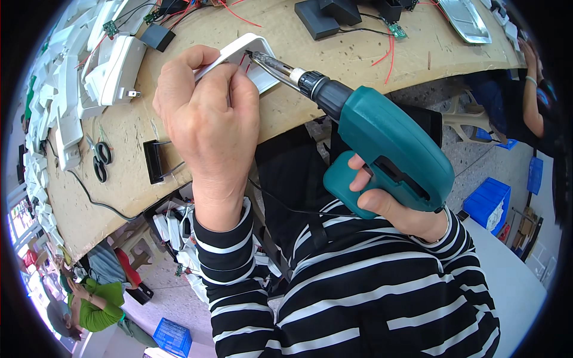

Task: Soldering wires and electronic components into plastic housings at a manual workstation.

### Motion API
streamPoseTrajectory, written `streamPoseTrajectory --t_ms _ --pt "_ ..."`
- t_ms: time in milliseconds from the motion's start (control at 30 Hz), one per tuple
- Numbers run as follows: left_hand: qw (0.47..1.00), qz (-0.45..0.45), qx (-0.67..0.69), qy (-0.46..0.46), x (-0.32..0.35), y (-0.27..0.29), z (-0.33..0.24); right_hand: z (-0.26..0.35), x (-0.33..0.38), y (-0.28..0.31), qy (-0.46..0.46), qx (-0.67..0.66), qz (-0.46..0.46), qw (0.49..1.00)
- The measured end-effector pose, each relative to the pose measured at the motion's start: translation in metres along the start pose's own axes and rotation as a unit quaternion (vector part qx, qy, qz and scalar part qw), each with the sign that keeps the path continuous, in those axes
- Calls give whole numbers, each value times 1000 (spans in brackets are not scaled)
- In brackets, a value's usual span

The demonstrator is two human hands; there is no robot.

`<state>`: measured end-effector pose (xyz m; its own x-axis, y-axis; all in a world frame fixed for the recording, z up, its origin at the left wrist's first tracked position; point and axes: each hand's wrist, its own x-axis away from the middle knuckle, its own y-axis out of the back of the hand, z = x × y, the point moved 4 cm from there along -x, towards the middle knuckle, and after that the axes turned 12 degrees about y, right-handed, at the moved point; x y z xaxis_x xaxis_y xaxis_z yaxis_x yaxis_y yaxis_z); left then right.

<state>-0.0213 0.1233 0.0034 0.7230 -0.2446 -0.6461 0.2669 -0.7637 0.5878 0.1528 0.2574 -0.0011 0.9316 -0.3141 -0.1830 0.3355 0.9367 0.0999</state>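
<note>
My right hand [400, 212] is wrapped round the grip of a teal soldering gun [397, 143] with a black collar and metal nozzle. Its tip reaches into a white plastic housing [253, 43], close to a thin red wire. My left hand [209, 113] pinches the near left edge of that housing, holding it tilted over the table. The fingers partly hide the housing's inside, so I cannot tell whether the tip touches anything in there.
Scissors [100, 156] and a small black frame [153, 162] lie on the worn table [286, 113]. White housings [122, 70] pile up on the left. Black boxes [316, 19] with wired circuit boards and a metal tray [465, 21] sit at the back. Other people are at both sides.
</note>
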Motion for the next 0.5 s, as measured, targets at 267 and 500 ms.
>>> streamPoseTrajectory --t_ms 267,500 --pt "1000 2 -2 1 0 0 1 -2 -2 0 47 40 33 998" --pt "1000 1 5 -1 0 -1 1 2 -4 3 22 56 45 997"
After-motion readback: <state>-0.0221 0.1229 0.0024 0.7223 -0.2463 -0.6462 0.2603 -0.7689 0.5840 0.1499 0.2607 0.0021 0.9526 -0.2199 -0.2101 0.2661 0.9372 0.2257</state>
